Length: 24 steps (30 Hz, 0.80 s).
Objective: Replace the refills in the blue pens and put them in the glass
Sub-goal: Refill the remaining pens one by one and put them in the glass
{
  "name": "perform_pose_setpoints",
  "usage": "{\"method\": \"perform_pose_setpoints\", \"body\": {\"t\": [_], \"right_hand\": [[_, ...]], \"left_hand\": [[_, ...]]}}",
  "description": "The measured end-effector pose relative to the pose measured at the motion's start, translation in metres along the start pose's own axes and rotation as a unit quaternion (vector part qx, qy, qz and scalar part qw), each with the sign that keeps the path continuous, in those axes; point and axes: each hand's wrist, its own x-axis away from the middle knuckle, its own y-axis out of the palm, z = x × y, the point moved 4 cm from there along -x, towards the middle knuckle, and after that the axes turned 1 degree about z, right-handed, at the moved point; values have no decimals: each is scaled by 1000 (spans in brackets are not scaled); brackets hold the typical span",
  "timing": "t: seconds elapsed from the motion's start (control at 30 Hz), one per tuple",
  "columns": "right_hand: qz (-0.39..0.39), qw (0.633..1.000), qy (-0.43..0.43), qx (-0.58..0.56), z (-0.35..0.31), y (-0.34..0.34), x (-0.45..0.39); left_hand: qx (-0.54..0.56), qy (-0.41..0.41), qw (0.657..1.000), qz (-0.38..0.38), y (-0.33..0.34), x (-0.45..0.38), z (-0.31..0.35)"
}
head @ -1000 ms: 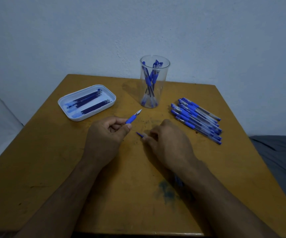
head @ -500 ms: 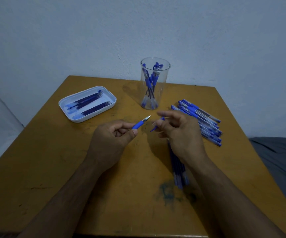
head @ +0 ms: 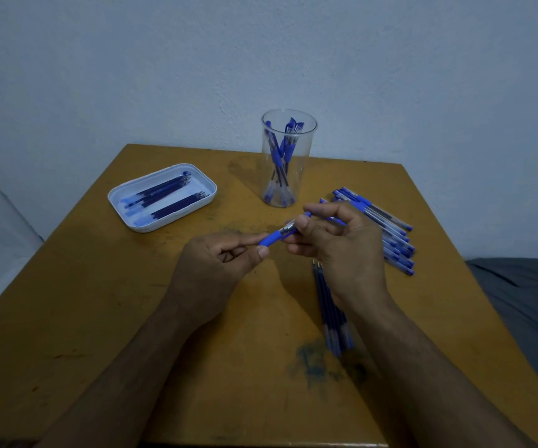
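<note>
Above the counter (head: 99, 318), the left grip (head: 216, 263) pinches a blue pen (head: 272, 237) by its rubber sleeve, while the right grip (head: 338, 250) clamps thumb and fingers on a pen cap (head: 332, 219) at the pen's metal tip. The glass (head: 288, 156) stands behind with pens inside, a tray (head: 122, 202) of refills to its left, loose pens (head: 387, 227) to the right, and refills (head: 329, 302) under the right wrist.

You are getting just 1 view, from the head camera, which is looking forward and down from above the near edge of the desk (head: 106, 318). It is sitting close over the hands, taking in the whole desk and the wall (head: 132, 59) behind.
</note>
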Motion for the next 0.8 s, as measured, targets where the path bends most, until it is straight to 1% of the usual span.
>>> {"method": "perform_pose_setpoints", "body": {"t": [0.17,0.5,0.8], "right_hand": [[-19,1000,3,18,3,2,3],[-25,1000,2,15,3,1,2],[-38,999,8,18,7,8,5]], "left_hand": [[-15,19,1000,-6,0,0,1],[-6,9,1000,2,0,0,1],[-31,6,1000,-1,-2,2,-5]]}}
